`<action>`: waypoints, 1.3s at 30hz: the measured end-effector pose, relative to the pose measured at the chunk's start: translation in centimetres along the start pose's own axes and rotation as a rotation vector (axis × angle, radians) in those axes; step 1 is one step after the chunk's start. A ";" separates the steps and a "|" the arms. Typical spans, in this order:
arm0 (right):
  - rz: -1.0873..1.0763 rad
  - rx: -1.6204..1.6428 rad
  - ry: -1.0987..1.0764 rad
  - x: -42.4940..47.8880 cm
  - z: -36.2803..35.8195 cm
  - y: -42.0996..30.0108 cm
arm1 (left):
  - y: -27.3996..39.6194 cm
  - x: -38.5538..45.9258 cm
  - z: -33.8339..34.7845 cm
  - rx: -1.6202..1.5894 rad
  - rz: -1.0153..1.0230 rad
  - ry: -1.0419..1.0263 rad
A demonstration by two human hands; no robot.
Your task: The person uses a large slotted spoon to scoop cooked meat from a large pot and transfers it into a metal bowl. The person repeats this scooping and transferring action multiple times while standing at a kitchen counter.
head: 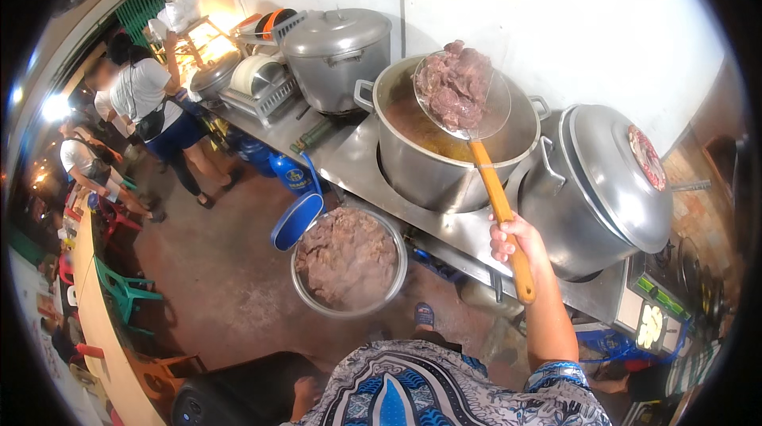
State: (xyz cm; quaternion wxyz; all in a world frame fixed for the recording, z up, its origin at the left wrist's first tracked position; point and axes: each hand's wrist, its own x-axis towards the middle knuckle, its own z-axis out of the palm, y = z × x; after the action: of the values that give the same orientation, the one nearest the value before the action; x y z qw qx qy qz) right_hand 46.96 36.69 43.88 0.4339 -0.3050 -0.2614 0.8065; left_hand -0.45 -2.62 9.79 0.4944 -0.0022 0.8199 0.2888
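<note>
My right hand (513,237) is closed around the wooden handle of a wire-mesh skimmer (499,107). A heap of cooked meat chunks (455,87) rests in the skimmer's mesh, above a large open metal stockpot (440,183) with brownish broth (417,122) in it. Low at the bottom edge, my left hand (306,392) shows beside the patterned shirt, near a black surface; its fingers are too unclear to read. A wide metal basin (400,274) full of cooked meat (351,256) stands below the counter, with a blue oval plastic piece (297,221) at its rim.
Lidded metal pots stand left (336,39) and right (619,170) of the open pot on the steel counter (357,155). Blue gas cylinders (292,175) sit beneath it. Several people are at the left, one in a white shirt (143,87), near a green plastic chair (125,286).
</note>
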 end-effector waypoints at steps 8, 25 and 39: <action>0.044 0.041 0.014 -0.3 -1.3 -0.9 | 3.7 0.5 3.3 -0.009 0.065 0.002; 0.085 0.218 -0.112 0.4 -3.2 -0.5 | 8.3 -4.9 7.6 0.241 0.051 0.109; 0.126 0.257 -0.164 0.4 -3.6 -1.3 | 5.5 -1.5 9.5 -0.033 0.073 0.050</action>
State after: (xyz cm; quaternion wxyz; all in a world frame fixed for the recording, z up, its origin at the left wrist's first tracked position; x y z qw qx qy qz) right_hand 50.11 38.24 42.21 0.3950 -0.1959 -0.1707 0.8812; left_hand 6.43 6.02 10.34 0.4629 0.0125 0.8266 0.3199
